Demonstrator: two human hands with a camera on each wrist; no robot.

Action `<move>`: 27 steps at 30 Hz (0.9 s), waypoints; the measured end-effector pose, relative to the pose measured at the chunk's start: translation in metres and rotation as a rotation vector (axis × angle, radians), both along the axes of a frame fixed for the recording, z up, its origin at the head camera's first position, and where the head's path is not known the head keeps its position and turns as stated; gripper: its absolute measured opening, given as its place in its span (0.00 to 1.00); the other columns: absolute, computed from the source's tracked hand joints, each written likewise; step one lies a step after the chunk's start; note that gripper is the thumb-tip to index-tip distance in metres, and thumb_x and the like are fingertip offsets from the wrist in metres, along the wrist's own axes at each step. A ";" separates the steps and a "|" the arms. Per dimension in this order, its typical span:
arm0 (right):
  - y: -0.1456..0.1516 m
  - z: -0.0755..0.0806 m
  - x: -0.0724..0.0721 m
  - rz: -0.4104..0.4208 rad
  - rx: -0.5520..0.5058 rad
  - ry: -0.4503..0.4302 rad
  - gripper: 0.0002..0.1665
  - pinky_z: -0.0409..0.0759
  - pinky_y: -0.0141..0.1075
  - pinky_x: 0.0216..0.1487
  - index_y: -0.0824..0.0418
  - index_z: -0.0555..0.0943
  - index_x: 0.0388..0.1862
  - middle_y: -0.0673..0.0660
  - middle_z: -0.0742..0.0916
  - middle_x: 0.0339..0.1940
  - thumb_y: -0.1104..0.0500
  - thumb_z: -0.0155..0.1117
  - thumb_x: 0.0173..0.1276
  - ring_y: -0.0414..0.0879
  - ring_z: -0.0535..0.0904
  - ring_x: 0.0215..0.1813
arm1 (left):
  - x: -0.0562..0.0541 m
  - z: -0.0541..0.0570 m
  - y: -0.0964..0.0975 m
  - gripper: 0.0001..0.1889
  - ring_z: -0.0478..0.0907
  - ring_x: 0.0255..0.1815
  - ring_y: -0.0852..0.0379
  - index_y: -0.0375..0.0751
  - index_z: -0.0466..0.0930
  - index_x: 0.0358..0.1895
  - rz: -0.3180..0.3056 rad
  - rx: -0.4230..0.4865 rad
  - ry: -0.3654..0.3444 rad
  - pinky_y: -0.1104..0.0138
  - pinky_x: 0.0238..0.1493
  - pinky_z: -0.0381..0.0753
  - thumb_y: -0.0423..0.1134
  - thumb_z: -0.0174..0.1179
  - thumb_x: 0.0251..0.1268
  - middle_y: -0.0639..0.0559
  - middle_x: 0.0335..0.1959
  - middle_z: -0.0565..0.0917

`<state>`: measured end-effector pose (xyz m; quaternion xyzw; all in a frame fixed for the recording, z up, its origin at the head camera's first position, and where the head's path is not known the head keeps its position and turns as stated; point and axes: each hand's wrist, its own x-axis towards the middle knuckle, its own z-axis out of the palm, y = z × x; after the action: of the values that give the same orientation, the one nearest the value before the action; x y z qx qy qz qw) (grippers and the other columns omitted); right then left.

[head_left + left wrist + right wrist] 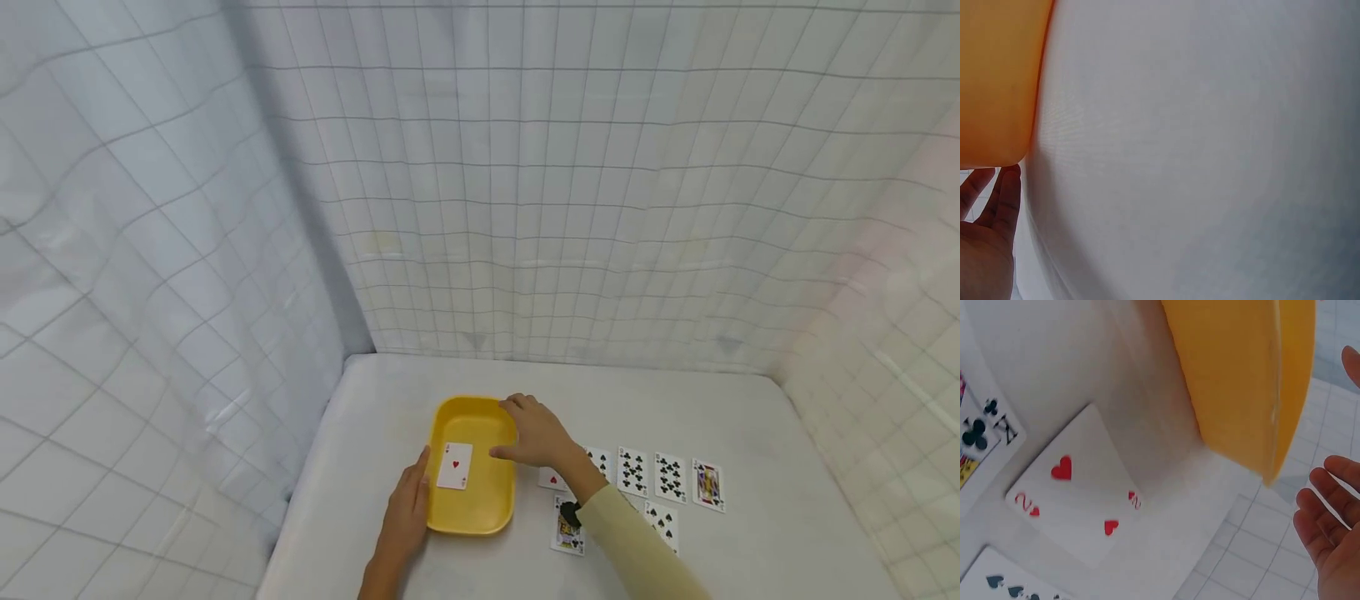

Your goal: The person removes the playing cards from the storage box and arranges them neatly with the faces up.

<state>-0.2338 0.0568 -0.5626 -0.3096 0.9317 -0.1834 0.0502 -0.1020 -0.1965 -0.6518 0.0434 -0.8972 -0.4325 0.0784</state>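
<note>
A yellow tray stands on the white table, with an ace of hearts face up inside it. My left hand is at the tray's left side, its fingertips touching the outer wall in the left wrist view. Over the tray's right rim, my right hand has its fingers spread and slightly bent, with nothing held. The right wrist view shows those fingers apart from the tray wall. Beside the tray lies a two of hearts, partly hidden by the right arm in the head view.
A row of face-up cards runs right of the tray, including a ten of clubs, another black card and a face card. Nearer lie a king of clubs and a spades card. White gridded sheeting surrounds the table.
</note>
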 end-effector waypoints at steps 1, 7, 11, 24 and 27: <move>-0.006 -0.003 -0.001 0.008 0.001 -0.011 0.52 0.76 0.52 0.70 0.60 0.72 0.74 0.59 0.77 0.72 0.29 0.70 0.62 0.56 0.73 0.70 | -0.001 0.000 0.001 0.26 0.77 0.66 0.44 0.53 0.59 0.82 -0.001 -0.001 -0.001 0.43 0.70 0.74 0.46 0.40 0.87 0.45 0.64 0.79; -0.035 -0.027 -0.003 0.009 0.036 -0.080 0.51 0.75 0.51 0.72 0.58 0.72 0.74 0.58 0.75 0.74 0.31 0.73 0.59 0.54 0.73 0.72 | -0.003 -0.001 0.004 0.26 0.77 0.67 0.47 0.57 0.58 0.82 -0.014 0.005 -0.029 0.46 0.71 0.74 0.48 0.40 0.87 0.48 0.65 0.78; -0.047 -0.049 0.005 0.011 0.101 -0.108 0.54 0.76 0.50 0.72 0.57 0.72 0.75 0.58 0.76 0.74 0.28 0.73 0.57 0.54 0.73 0.73 | 0.003 -0.008 0.008 0.26 0.77 0.68 0.50 0.59 0.59 0.82 -0.013 0.012 -0.054 0.48 0.72 0.74 0.48 0.40 0.87 0.51 0.65 0.78; -0.082 -0.077 0.025 0.044 0.279 -0.061 0.67 0.73 0.49 0.73 0.57 0.71 0.74 0.56 0.75 0.73 0.17 0.72 0.44 0.53 0.71 0.70 | 0.008 -0.013 0.007 0.26 0.78 0.64 0.51 0.58 0.58 0.82 -0.014 -0.022 -0.013 0.47 0.67 0.78 0.45 0.41 0.87 0.50 0.63 0.79; -0.087 -0.081 0.029 0.028 0.310 -0.049 0.67 0.73 0.49 0.74 0.57 0.72 0.74 0.55 0.75 0.73 0.18 0.73 0.44 0.53 0.71 0.71 | 0.009 -0.012 0.007 0.26 0.78 0.65 0.49 0.58 0.58 0.82 -0.021 -0.022 -0.019 0.46 0.68 0.77 0.46 0.40 0.88 0.50 0.64 0.79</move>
<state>-0.2044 -0.0298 -0.6436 -0.3064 0.9429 -0.0440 0.1225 -0.0927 -0.1892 -0.6635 0.0375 -0.9031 -0.4227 0.0657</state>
